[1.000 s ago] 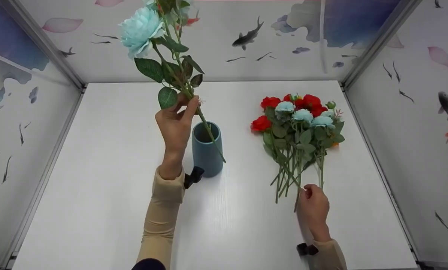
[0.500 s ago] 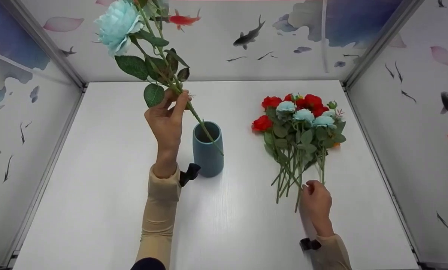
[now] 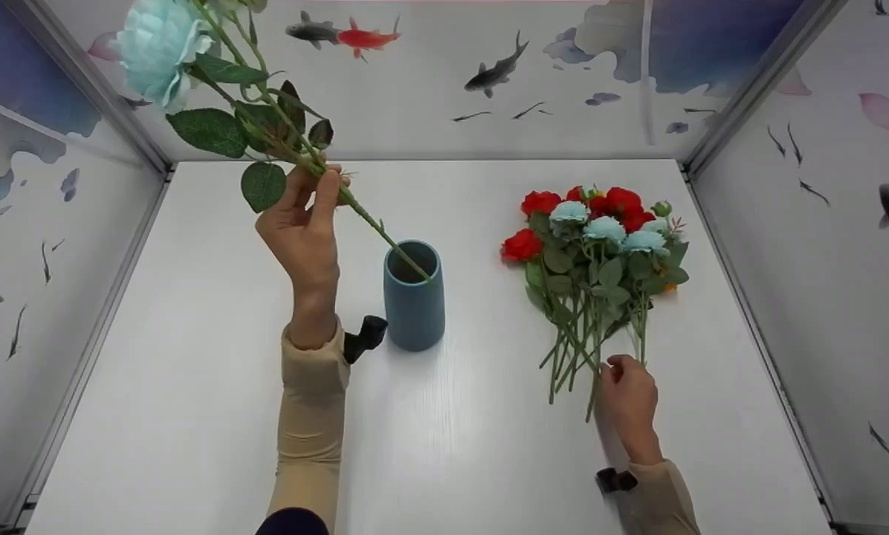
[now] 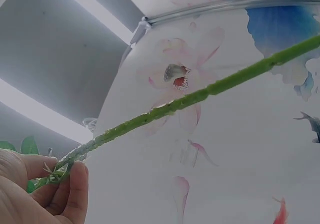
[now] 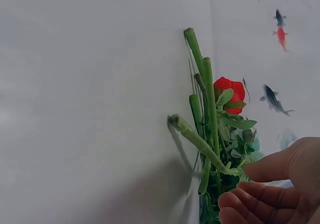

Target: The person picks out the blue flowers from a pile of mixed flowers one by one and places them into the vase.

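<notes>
My left hand (image 3: 299,230) pinches the green stem of a light-blue artificial flower (image 3: 160,52) between thumb and fingers. In the left wrist view the fingers (image 4: 75,189) grip the stem (image 4: 175,103) at a small side sprig. The flower leans to the upper left, its top cut off by the frame. Its lower tip is at the mouth of a blue-grey vase (image 3: 415,316); whether it is inside or just above, I cannot tell. My right hand (image 3: 630,401), fingers loosely curled, rests beside the stem ends of a flower bunch (image 3: 600,260); no hold on a stem shows.
Red and light-blue blooms with green leaves make up the bunch lying on the white table (image 3: 192,371). Upright panels printed with fish and petals (image 3: 563,126) enclose the table's back and sides. Both wrists carry small black cameras (image 3: 365,338).
My left hand has moved left and slightly up with the flower. The stem's tip has shifted from in front of the vase to its mouth. My right hand has barely moved.
</notes>
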`<state>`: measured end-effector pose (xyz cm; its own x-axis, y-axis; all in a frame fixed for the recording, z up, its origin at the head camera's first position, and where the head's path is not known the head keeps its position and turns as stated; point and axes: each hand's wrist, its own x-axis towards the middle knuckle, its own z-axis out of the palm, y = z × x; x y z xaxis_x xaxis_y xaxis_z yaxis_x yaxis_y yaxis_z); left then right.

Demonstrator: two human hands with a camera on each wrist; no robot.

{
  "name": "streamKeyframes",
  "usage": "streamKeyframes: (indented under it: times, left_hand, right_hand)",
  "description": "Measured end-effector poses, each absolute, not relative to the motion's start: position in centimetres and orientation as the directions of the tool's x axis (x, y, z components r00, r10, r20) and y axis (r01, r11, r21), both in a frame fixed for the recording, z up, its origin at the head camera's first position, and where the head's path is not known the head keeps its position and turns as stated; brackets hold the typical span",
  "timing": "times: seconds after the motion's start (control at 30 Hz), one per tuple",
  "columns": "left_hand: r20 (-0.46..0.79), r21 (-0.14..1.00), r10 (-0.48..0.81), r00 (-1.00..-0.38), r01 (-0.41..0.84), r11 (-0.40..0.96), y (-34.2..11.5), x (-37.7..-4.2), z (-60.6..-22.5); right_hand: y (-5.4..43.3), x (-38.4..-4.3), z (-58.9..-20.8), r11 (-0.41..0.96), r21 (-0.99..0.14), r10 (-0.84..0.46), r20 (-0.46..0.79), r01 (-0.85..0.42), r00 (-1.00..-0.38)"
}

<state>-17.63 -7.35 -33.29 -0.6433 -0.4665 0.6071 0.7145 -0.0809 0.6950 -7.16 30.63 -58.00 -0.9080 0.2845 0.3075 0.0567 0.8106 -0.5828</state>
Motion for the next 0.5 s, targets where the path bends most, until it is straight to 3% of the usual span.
streamKeyframes:
  times: [0.5]
  left_hand:
    - [0.600, 0.654, -0.536, -0.594, 0.750, -0.098, -8.18, -17.75, -33.09]
  right_hand:
    - [30.71, -7.86, -58.27, 0.815, -0.573, 0.271, 0.254, 0.081, -0.928]
